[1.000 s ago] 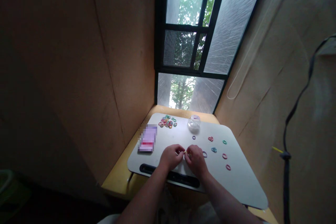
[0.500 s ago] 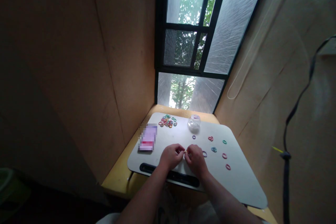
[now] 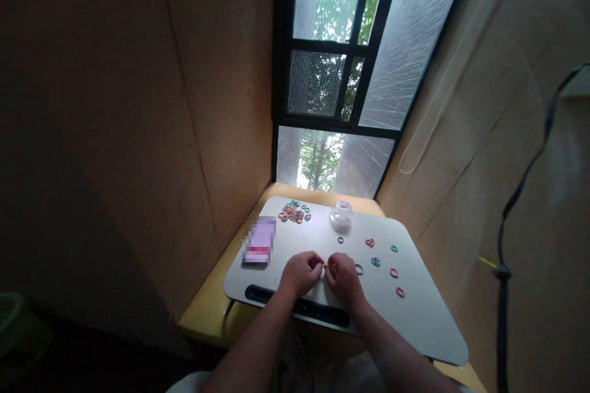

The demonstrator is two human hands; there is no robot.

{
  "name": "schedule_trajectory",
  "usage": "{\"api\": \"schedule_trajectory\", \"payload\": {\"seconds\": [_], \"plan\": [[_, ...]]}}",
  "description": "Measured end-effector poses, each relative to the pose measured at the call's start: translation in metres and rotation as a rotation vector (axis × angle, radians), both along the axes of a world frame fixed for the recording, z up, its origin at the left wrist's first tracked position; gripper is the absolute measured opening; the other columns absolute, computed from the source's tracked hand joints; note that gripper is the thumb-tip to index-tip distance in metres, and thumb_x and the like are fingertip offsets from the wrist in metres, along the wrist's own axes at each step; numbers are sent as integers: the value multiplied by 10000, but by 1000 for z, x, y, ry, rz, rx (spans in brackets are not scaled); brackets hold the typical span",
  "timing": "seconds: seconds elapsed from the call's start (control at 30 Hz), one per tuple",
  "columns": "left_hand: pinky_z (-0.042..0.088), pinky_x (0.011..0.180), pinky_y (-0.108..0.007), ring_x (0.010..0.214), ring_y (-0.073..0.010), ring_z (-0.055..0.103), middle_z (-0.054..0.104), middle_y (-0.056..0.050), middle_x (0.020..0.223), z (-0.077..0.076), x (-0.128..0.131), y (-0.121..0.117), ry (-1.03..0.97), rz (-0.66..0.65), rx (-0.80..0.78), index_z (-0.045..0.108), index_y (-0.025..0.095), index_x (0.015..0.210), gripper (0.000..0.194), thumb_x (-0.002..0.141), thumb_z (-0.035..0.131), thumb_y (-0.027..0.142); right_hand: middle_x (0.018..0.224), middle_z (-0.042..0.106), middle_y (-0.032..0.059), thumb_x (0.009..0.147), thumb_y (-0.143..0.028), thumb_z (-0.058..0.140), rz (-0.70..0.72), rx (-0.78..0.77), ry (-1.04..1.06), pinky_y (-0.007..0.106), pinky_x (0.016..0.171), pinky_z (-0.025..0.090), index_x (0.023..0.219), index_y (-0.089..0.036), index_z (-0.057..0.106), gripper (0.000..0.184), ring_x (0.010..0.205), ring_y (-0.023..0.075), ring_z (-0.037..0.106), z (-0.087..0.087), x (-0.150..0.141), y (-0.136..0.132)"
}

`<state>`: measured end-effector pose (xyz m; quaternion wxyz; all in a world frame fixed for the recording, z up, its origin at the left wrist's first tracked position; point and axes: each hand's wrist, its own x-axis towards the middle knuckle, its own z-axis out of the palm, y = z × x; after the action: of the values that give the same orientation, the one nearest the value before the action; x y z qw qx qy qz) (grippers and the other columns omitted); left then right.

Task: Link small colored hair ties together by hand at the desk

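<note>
My left hand (image 3: 300, 273) and my right hand (image 3: 343, 277) meet over the near middle of a white lap board (image 3: 415, 319). Both pinch a tiny yellowish elastic band (image 3: 325, 266) between their fingertips. Just right of my right hand lies a purple band (image 3: 359, 269). Further right are single bands: blue (image 3: 375, 261), pink (image 3: 394, 272), red (image 3: 400, 292), green (image 3: 394, 249) and another red one (image 3: 369, 242). A heap of mixed coloured bands (image 3: 294, 212) lies at the board's far left.
A clear round container (image 3: 340, 215) stands at the board's far edge. A purple card or packet (image 3: 260, 241) lies on the left. The board rests on a yellow ledge (image 3: 203, 313) between brown walls, under a window (image 3: 341, 73). A black cable (image 3: 504, 270) hangs on the right.
</note>
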<state>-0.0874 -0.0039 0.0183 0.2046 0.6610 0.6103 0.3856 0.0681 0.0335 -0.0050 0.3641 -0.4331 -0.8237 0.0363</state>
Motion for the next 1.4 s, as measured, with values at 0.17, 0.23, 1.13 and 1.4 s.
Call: {"api": "schedule_trajectory", "payload": {"seconds": [0.17,0.23,1.13,1.4], "plan": [[416,648,-244,681,-130,591,688,3,748,-2,-1,1,-4,0,20,713,208,835,152,788,573,247,737,524,14,788,-130,522,14,-10,8,292,720,326,748,-196,489,83,756,184,469,-1,0,0],[414,650,-245,676,-128,592,685,8,740,-3,-1,1,-5,-1,27,711,211,831,146,787,577,244,736,527,15,789,-131,520,13,-13,9,296,722,325,747,-196,492,82,757,186,468,-1,0,1],[406,642,-238,674,-125,581,684,7,746,-4,-1,1,-13,-3,42,707,210,828,147,791,571,251,729,532,15,778,-127,514,32,-19,27,297,717,340,742,-201,494,85,748,185,475,-1,0,1],[407,643,-238,671,-127,578,684,-2,746,-1,0,0,-15,1,20,710,203,832,158,792,566,255,736,538,16,778,-137,518,22,-23,16,295,714,344,745,-201,499,75,744,182,477,-2,0,1]]}}
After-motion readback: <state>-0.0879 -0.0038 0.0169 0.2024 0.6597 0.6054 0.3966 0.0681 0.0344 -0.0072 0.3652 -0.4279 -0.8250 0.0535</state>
